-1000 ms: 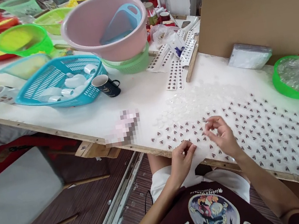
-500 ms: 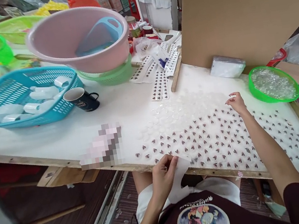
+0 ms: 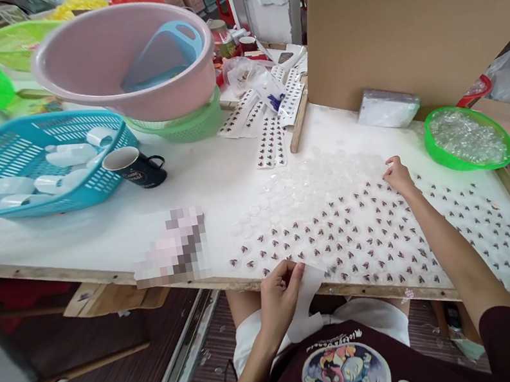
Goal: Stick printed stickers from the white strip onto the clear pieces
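My left hand [image 3: 279, 294] pinches a white backing strip [image 3: 309, 302] at the near edge of the white table [image 3: 95, 227]. My right hand [image 3: 398, 175] reaches out over the table, fingers curled and pressed down on a clear round dome among rows of clear domes [image 3: 330, 172]. Many of the domes nearer to me carry small dark printed stickers [image 3: 365, 238], laid in rows across the board. What the right fingertips hold is too small to make out.
Sticker sheets [image 3: 270, 139] and a wooden stick [image 3: 300, 123] lie behind the domes. A green bowl of clear domes [image 3: 469, 139] stands at the right, beside a cardboard wall [image 3: 401, 10]. A dark mug [image 3: 136, 168], a blue basket [image 3: 26, 167] and a pink basin [image 3: 126, 62] stand left.
My right hand moved from beside the left hand out to the far rows of domes, and has shifted slightly left there. The left hand kept hold of the strip. The view swung right.
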Tool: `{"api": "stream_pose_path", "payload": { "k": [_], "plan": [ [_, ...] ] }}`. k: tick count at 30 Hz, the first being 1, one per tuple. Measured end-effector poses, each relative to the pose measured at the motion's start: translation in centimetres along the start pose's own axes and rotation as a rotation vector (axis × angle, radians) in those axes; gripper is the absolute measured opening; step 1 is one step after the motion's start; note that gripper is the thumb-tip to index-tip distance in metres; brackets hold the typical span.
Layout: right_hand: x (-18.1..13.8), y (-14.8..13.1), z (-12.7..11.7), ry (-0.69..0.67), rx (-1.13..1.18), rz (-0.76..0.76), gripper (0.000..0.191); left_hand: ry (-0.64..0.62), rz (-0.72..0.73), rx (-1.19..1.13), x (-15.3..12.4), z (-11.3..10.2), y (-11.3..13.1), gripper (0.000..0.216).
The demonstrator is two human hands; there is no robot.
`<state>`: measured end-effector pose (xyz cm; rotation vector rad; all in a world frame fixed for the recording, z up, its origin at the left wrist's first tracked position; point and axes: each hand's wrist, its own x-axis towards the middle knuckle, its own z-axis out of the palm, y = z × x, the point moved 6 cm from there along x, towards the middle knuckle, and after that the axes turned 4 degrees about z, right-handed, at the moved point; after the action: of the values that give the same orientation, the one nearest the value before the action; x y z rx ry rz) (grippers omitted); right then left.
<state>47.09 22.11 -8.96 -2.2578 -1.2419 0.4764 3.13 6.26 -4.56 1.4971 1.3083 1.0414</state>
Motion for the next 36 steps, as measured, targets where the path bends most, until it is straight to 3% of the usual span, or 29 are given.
{"api": "stream_pose_path", "payload": {
  "k": [5,10,19,30,36],
  "plan": [
    [-0.4,-0.3,-0.7,0.069,-0.077,0.004,0.043,0.007,-0.004,-0.003,-0.1,-0.2,0.0,0.036],
    [-1.4,-1.3,-1.9,0.136,-0.062,-0.050,0.024,-0.002,-0.006,-0.012,-0.2,-0.2,0.0,0.037],
    [-1.2,-2.0,0.2,-0.065,0.030,-0.005,0.015,-0.005,0.010,-0.008,0.0,0.1,0.4,0.036],
    [-1.1,-2.4,1.6,-0.053,-0.130,0.033,0.001,0.007,0.003,-0.013,-0.1,-0.2,0.1,0.036],
    [-1.6,-3.0,1.1,-0.007,-0.193,0.035,0.010,0.017,-0.028,-0.075,0.0,-0.2,0.3,0.040]
  ]
}}
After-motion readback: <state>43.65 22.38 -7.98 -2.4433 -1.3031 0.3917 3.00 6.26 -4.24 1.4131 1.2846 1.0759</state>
